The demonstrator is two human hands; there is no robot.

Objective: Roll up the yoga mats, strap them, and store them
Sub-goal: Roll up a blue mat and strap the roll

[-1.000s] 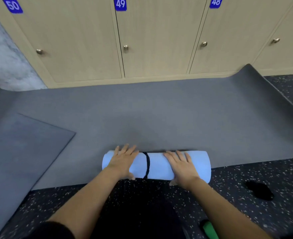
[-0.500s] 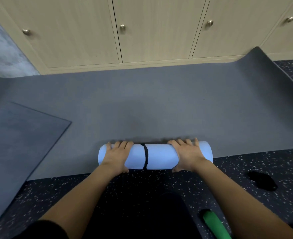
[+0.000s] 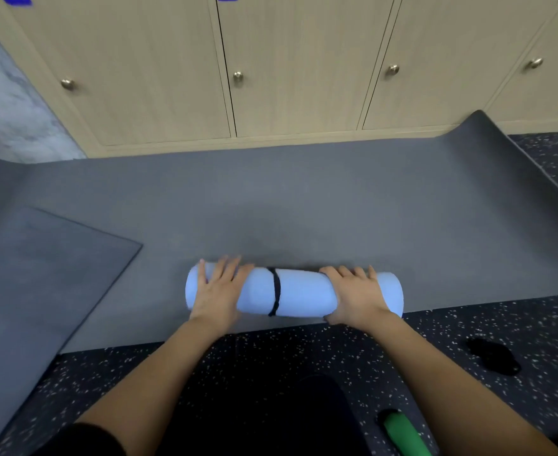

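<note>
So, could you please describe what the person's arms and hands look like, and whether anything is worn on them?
The left hand and right hand are bare, with no gloves and no rings, watch or bands that I can see. Both arms are uncovered up to the frame's bottom edge, except for a black sleeve on the left upper arm. No sleeve shows on the right arm.

We reach both bare arms forward. Our left hand [image 3: 216, 291] lies flat, fingers spread (slightly blurred); our right hand [image 3: 358, 296] curls over the rolled mat [image 3: 300, 291], thumb tucked on its near side.
</note>
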